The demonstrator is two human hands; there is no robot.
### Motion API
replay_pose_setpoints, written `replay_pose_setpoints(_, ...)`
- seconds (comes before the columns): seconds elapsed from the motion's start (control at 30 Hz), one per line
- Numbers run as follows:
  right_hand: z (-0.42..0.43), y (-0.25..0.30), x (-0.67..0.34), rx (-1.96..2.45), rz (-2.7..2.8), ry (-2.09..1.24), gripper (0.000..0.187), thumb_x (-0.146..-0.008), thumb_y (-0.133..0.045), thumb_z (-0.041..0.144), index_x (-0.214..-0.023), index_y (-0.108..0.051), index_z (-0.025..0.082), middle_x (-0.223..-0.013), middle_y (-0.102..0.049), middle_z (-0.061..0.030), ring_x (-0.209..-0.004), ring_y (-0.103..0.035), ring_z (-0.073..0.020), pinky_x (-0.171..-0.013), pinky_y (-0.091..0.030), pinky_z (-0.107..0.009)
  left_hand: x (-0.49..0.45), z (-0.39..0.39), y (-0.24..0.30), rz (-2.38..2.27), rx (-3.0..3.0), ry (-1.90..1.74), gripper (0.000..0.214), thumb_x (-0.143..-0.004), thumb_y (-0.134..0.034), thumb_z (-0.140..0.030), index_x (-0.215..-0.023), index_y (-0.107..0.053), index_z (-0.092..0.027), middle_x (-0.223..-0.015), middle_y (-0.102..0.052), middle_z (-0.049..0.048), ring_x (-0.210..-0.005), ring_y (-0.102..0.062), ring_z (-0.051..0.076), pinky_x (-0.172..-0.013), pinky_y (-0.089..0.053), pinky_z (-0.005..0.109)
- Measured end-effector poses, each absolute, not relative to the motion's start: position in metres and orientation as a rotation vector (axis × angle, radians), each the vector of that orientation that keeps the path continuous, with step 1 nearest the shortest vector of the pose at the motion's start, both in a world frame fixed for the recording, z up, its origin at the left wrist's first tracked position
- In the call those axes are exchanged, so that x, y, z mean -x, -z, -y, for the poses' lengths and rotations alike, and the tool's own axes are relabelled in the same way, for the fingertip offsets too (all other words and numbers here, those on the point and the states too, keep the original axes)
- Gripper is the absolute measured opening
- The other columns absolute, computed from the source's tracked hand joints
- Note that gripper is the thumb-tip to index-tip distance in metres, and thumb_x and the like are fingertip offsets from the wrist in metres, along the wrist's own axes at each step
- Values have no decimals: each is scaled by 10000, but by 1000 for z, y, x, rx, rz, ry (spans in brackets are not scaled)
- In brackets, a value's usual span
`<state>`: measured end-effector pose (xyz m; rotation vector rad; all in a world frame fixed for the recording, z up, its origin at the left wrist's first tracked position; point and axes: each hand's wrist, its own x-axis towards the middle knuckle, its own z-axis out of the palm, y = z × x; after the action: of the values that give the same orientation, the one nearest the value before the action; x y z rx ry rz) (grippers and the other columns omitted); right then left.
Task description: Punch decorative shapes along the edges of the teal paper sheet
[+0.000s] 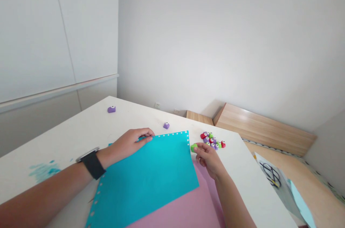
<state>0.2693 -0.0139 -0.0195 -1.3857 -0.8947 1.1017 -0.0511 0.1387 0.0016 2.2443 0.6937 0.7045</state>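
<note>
A blue sheet of paper (pixel 153 170) with small holes along its left, top and upper right edges lies over a pink sheet (pixel 178 210). My left hand (pixel 133 141), with a black watch on its wrist, is at the top edge of the blue paper, thumb and fingertips closed together on that edge. Between the thumb and fingers of my right hand (pixel 206 156) is a green craft hole punch (pixel 193 147), placed at the blue sheet's right edge below the top corner. Whether the paper sits inside its slot cannot be made out.
Several red, green and purple punches (pixel 211 141) cluster on the white table (pixel 250 177) beyond my right hand. One purple punch (pixel 166 125) lies behind the paper, another purple punch (pixel 111 109) near the far left corner. Blue stains (pixel 45 171) mark the left side. A wooden bed (pixel 264 123) stands right.
</note>
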Motion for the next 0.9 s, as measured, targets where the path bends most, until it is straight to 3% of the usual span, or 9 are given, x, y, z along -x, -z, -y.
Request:
replay_pose_setpoints(0.2, 14, 21, -264, 1446, 937, -1021, 364, -714, -815, 431, -943, -647, 204, -703, -647, 15, -469, -462, -71, -389, -221, -186, 51, -141, 1, -699, -2248, -715, 275, -948, -503, -451, -1020, -681, -255, -1033, -731, -6, -966, -657, 206, -880, -474, 274)
replay_pose_setpoints(0.4, 17, 19, -262, 1424, 1015, -993, 377, -711, -825, 398, -981, -633, 217, -907, -699, -24, -563, -474, -80, -439, -245, -188, 50, -142, 3, -708, -2224, -703, 284, -936, -507, -443, -1027, -690, -245, -1045, -736, 1, -971, -661, 211, -884, -484, 280)
replay_pose_setpoints(0.6, 19, 20, -268, 1430, 1092, -976, 383, -727, -818, 399, -997, -607, 226, -791, -642, 13, -580, -468, -99, -430, -274, -201, 51, -143, 5, -714, -2191, -683, 296, -924, -516, -466, -1033, -691, -253, -1044, -738, 5, -971, -665, 220, -878, -494, 287)
replay_pose_setpoints(0.9, 18, 21, -268, 1411, 1147, -969, 388, -734, -816, 395, -1009, -607, 219, -859, -663, -13, -690, -551, -134, -507, -365, -225, 51, -143, 5, -704, -2199, -683, 279, -929, -521, -456, -1031, -695, -263, -1045, -736, -2, -974, -669, 220, -873, -492, 288)
